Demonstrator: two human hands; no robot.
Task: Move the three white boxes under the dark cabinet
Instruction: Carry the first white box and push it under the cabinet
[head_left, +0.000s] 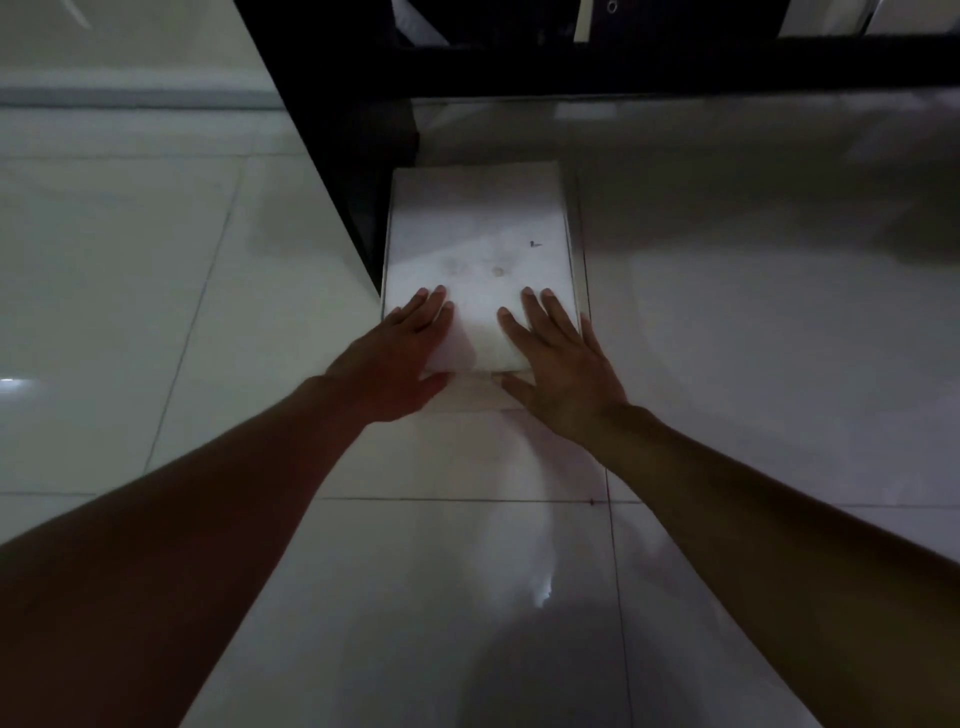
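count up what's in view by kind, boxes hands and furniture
flat white cardboard box: 1 clearly visible, lying on the glossy white tiled floor; whether more lie stacked beneath it cannot be told
hands: 2, the left hand and right hand, both flat on the box
dark cabinet: 1
total: 4

The white box (480, 249) looks like matt cardboard. The floor (753, 260) is shiny, smooth tile. The cabinet (332, 130) looks dark and smooth.

Your left hand (400, 358) and right hand (558, 364) lie flat, palms down, fingers extended and slightly spread, side by side with a gap between. Both forearms bare, stretched forward.
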